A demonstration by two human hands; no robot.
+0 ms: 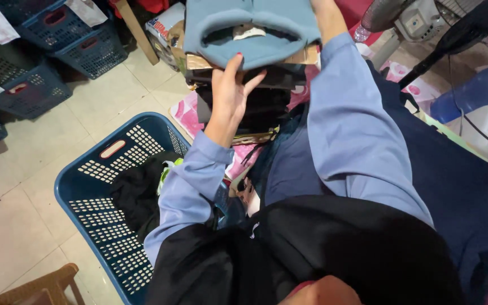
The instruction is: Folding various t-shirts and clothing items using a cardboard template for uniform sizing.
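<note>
Black fabric bunched in the person's lap fills the bottom of the view, lying over a dark navy garment that spreads away to the right. Both arms, in light blue sleeves, reach forward to a stack of folded clothes set on a pink patterned sheet. On top of that stack sits a folded grey-blue sweater with a sheet of cardboard just under it. The left hand is spread open, palm against the front of the pile, with the fingertips touching the sweater's lower edge. The right forearm runs up past the sweater's right side and out of frame, so that hand's grip cannot be told. A blue plastic laundry basket stands on the tiled floor just left of the person, holding dark clothing with a bit of lime green. More blue crates are stacked near the far left.
</note>
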